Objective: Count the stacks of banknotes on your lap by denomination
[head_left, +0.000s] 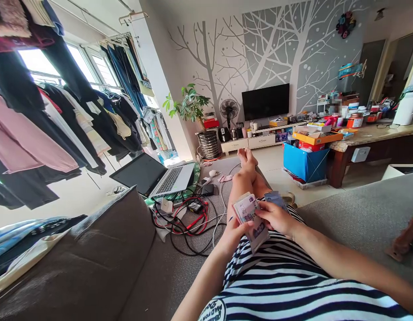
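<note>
One left hand (pixel 233 236), one right hand (pixel 276 218), together, clasping banknotes (pixel 249 214)! Tangled cables (pixel 194 222) at nine o'clock lie before the open laptop (pixel 175 179) at ten; blue bin (pixel 303 162) at two.

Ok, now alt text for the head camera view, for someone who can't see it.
A person's left hand holds a stack of banknotes over striped clothes, with the right hand touching it. On the left are an open laptop and tangled cables.
</note>
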The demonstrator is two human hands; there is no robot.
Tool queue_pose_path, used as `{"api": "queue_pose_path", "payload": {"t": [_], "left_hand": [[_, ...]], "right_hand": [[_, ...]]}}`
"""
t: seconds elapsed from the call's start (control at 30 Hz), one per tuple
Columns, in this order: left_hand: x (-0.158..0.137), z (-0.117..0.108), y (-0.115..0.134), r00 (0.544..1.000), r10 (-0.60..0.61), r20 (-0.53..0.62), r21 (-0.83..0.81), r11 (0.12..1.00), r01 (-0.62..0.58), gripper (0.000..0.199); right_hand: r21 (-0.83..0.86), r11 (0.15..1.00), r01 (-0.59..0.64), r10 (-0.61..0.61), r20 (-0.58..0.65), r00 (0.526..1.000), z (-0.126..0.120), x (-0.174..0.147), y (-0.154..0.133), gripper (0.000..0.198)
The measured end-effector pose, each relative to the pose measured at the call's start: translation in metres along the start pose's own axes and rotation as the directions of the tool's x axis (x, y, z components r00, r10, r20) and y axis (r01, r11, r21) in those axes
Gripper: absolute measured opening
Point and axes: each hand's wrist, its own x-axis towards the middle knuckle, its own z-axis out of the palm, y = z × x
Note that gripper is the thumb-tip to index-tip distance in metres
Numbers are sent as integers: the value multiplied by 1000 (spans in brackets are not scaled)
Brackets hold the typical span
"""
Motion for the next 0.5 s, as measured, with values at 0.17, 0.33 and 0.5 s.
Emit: {"api": "queue_pose_path", "payload": {"t": [0.17, 0.33, 0.5], "left_hand": [[11, 6, -5, 998, -26, -50, -429, 903, 2, 50], [18, -4, -11, 988, -110, -110, -624, 781, 18, 51], [23, -17, -15, 969, -111, -220, -693, 717, -75, 58]], "right_hand": [[-100, 995, -19, 23, 35, 999, 8, 15, -2, 40], [-198, 979, -57, 68, 45, 997, 0, 13, 7, 30], [-116, 988, -101, 118, 154, 981, 5, 4, 23, 35]]}}
